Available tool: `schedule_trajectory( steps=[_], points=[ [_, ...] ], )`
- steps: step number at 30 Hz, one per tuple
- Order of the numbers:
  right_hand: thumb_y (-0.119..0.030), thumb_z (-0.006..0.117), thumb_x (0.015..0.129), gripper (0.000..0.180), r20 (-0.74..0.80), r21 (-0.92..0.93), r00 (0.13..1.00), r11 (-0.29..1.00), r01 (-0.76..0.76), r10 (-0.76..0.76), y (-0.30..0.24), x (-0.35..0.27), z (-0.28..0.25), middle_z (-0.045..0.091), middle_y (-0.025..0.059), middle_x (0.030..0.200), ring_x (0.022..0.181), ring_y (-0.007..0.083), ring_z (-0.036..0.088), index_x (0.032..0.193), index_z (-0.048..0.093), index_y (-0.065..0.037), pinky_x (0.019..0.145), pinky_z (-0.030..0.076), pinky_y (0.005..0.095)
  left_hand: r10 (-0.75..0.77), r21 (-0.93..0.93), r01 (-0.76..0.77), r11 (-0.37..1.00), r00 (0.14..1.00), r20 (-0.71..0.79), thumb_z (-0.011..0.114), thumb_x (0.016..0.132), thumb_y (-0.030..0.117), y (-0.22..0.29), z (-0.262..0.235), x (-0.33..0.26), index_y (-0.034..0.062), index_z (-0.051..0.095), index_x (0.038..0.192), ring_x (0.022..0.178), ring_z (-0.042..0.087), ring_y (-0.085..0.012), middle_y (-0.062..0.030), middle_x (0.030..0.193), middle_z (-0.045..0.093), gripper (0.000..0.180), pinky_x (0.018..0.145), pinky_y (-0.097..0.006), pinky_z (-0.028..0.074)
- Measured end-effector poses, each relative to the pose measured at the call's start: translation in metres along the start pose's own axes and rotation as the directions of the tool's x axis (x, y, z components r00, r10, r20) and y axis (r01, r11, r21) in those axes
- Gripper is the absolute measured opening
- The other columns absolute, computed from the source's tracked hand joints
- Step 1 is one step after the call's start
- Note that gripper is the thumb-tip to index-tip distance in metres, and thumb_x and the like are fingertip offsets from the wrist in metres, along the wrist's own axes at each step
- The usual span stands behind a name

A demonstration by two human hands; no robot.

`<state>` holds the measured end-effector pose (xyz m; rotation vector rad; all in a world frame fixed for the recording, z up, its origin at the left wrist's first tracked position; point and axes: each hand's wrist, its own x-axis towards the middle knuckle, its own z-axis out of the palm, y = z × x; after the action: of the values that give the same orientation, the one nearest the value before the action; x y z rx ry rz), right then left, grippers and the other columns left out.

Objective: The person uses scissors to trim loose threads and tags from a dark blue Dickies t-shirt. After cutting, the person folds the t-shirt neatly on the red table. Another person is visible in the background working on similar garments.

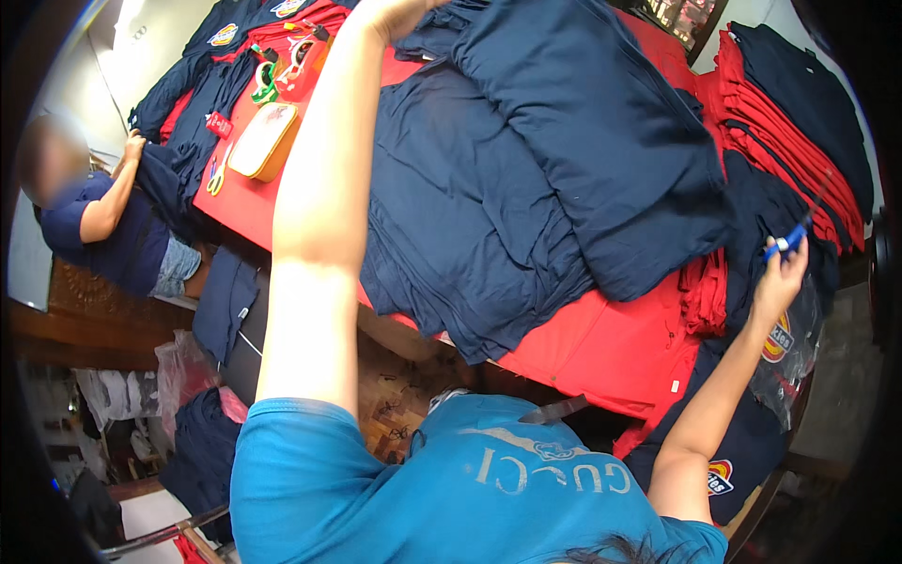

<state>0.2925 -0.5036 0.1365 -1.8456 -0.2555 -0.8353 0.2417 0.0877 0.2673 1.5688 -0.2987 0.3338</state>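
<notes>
A teal-shirted worker (404, 508) pinches a blue-handled tool (785, 243) in the closed fingers of the right hand (782, 276), before a folded red-and-navy stack (752, 105). The left hand (399, 17) reaches past navy garments (470, 197) lying on red cloth (587, 348), its fingers mostly out of sight, their state impossible to tell from my spot. Across the room, a co-worker (117, 221) grips dark fabric (169, 188).

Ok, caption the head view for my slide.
Right hand holding a thin blue-handled tool; left hand, at the upper edge, near navy fabric spread on red fabric.
</notes>
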Motion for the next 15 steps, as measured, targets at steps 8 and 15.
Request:
schedule_trajectory(
  steps=[8,15],
  points=[
    [0.013,0.043,0.085,0.059,0.790,0.219,0.584,0.804,-0.552,0.186,-0.070,-0.161,0.046,0.055,0.0150,0.125,0.097,0.0199,0.067,0.143,0.038,0.000,0.087,0.053,0.0318,-0.438,0.544,0.590,0.597,0.808,-0.395,0.059,0.093,0.023,-0.053,0.107,-0.285,-0.0002,0.064,0.091,0.067,0.063,-0.0138,-0.0067,0.074,0.065,0.024,0.066,-0.030,0.052],
    [0.002,0.059,0.083,0.059,0.942,0.141,0.322,0.980,-0.144,-0.088,-0.112,-0.281,0.107,0.056,0.0249,0.121,0.114,0.0401,0.056,0.139,0.041,0.000,0.094,0.047,0.0415,-0.573,0.062,0.770,0.635,0.524,-0.631,0.065,0.093,0.031,-0.123,0.235,-0.385,-0.0041,0.066,0.093,0.067,0.064,-0.0111,-0.0075,0.075,0.067,0.036,0.065,-0.027,0.052]
  ],
)
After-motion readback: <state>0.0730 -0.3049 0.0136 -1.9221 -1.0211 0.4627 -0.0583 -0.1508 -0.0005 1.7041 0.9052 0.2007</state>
